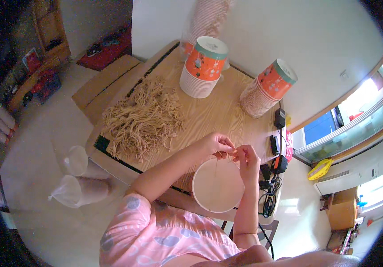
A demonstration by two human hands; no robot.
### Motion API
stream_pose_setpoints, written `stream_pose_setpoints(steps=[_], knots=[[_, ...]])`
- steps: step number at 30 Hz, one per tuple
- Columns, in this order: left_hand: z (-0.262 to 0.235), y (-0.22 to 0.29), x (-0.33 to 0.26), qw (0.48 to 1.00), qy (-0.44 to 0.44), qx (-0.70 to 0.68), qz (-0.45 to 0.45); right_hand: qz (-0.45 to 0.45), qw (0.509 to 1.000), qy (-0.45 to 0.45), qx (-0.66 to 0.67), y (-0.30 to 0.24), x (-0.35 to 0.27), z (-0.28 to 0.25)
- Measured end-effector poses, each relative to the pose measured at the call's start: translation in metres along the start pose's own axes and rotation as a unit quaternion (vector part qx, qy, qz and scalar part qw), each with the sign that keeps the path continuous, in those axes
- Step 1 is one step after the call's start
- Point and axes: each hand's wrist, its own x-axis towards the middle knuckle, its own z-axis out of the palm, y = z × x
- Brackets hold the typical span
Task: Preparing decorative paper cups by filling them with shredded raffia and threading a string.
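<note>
A white paper bucket [218, 189] stands at the table's near edge, its round mouth facing me. Above its far rim my left hand [220, 146] and my right hand [247, 159] meet, fingertips pinched close together. From the left fingertips a thin cord [216, 168] hangs down across the bucket's mouth. What the right fingertips pinch is too small to make out. To the left of the hands lies a big tangled heap of beige cords [144, 118] on the wooden table [220, 118].
Nested paper buckets in orange, teal and white form one stack [203, 66] at the back and another [269, 86] at the right. Behind stands a tall wrapped stack [209, 18]. Black adapters [279, 163] and coiled cables [269, 200] line the right edge. Bagged buckets [84, 191] sit on the floor.
</note>
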Motion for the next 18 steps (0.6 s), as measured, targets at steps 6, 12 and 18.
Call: stream_pose_setpoints(steps=[6, 12, 18], knots=[[0.0, -0.006, 0.002, 0.999, 0.019, -0.031, 0.007, 0.023, 0.999, -0.007, -0.021, 0.01, 0.003, 0.003], [0.008, 0.003, 0.001, 0.999, 0.029, -0.018, 0.021, 0.014, 1.0, 0.014, -0.022, 0.012, 0.004, 0.0], [0.002, 0.001, 0.011, 0.998, 0.019, -0.044, 0.044, 0.026, 0.999, 0.006, 0.037, -0.002, -0.006, 0.006]])
